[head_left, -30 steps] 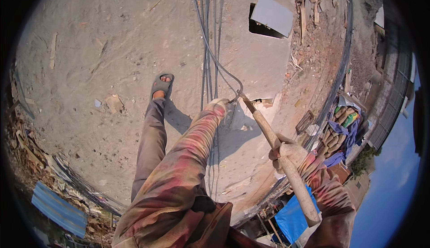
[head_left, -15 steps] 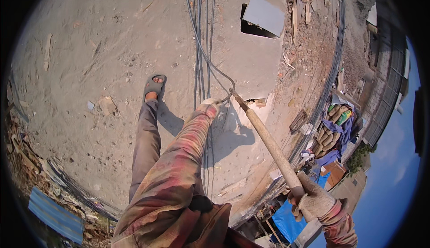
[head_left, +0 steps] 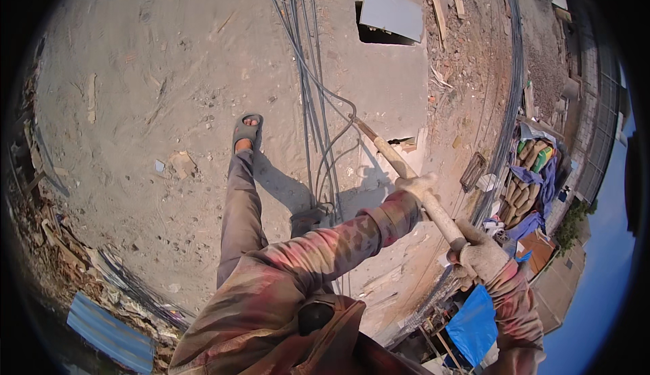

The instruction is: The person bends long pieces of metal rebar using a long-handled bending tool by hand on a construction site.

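A long pale pole (head_left: 443,222) with a rusty metal end (head_left: 365,128) slants across the right half of the view. My left hand (head_left: 418,187), in a pale, dirty glove, closes around its middle. Lower on the pole, near its close end, my gloved right hand (head_left: 479,256) grips it. The metal end meets a dark steel rod (head_left: 317,82) at a tight bend. From that bend the rod turns back toward me. How the pole's end joins the rod is too small to tell.
Several straight steel rods (head_left: 318,121) run along the dusty ground beside my sandalled foot (head_left: 248,128). A grey board (head_left: 391,9) partly covers a dark hole ahead. To the right lie rubble, a long cable bundle (head_left: 512,70), stacked sacks (head_left: 521,192) and a blue tarp (head_left: 472,324).
My left hand has let go of the steel rod and moved right onto the pole. The right hand keeps its grip. The view has shifted slightly.
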`<state>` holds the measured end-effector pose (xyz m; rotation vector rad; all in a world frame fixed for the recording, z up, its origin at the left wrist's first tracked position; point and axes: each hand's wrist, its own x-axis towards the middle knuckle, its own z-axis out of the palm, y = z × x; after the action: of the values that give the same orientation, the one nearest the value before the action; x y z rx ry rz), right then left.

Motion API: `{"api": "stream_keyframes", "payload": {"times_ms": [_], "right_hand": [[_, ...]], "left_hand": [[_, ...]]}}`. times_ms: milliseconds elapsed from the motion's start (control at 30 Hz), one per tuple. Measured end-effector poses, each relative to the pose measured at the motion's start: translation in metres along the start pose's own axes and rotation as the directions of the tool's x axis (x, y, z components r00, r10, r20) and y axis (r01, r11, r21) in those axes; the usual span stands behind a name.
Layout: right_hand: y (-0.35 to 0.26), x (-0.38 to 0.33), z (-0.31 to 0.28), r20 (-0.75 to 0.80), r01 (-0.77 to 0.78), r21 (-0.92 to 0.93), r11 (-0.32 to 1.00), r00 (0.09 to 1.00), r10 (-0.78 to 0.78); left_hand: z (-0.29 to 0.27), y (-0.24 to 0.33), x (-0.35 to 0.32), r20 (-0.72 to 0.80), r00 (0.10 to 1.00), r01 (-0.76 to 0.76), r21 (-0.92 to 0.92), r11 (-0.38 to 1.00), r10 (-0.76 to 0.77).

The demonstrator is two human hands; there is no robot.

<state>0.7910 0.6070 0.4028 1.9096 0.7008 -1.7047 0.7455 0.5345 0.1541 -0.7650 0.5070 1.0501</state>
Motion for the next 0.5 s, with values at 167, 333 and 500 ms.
{"api": "stream_keyframes", "payload": {"times_ms": [167,333,500], "right_hand": [[0.061,0.038,0.028,-0.033,0.01,-0.092,0.996,0.999,-0.013],[0.117,0.066,0.052,0.038,0.121,-0.165,0.979,0.993,-0.116],[0.101,0.054,0.032,0.06,0.118,-0.189,0.975,0.992,-0.108]], "left_hand": [[-0.076,-0.078,0.048,0.0,0.998,-0.064,-0.252,0.966,0.066],[-0.167,-0.094,0.053,0.06,0.977,-0.212,0.292,0.933,0.203],[-0.103,-0.061,-0.005,-0.003,0.972,-0.234,0.096,0.968,0.235]]}}
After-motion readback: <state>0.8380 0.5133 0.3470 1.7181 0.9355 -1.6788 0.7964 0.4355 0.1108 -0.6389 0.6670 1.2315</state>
